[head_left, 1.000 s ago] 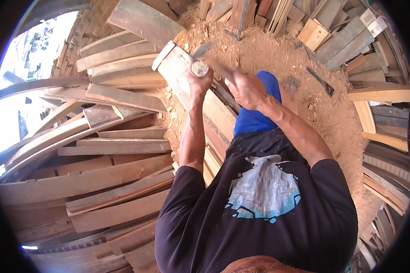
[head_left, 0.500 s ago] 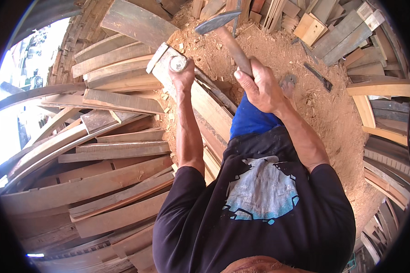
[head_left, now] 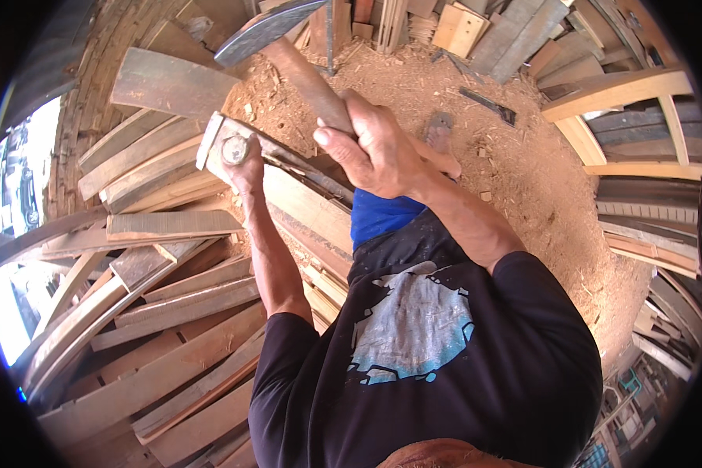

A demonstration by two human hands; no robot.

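Note:
My right hand (head_left: 373,148) is wrapped round the wooden handle of a hammer (head_left: 308,84). Its dark metal head is raised up and to the left, close to the camera. Below and left of it, my left hand (head_left: 246,170) grips an upright chisel (head_left: 235,150), seen end-on by its round, pale butt; the blade is hidden. Under that hand lies the squared end of a long wooden beam (head_left: 304,204), which runs back toward my body along my left leg. The hammer head is well apart from the chisel.
Stacked boards (head_left: 171,312) crowd the left side, with a wide plank (head_left: 168,82) at the far left. Shavings cover the floor (head_left: 522,187) near my bare foot (head_left: 442,140). A dark tool (head_left: 487,105) lies there. A wooden frame (head_left: 616,97) and more boards stand right.
The hammer has risen closer to the camera, its head further left. My left hand stays on the chisel at the beam's end. The whole view has shifted and turned a little.

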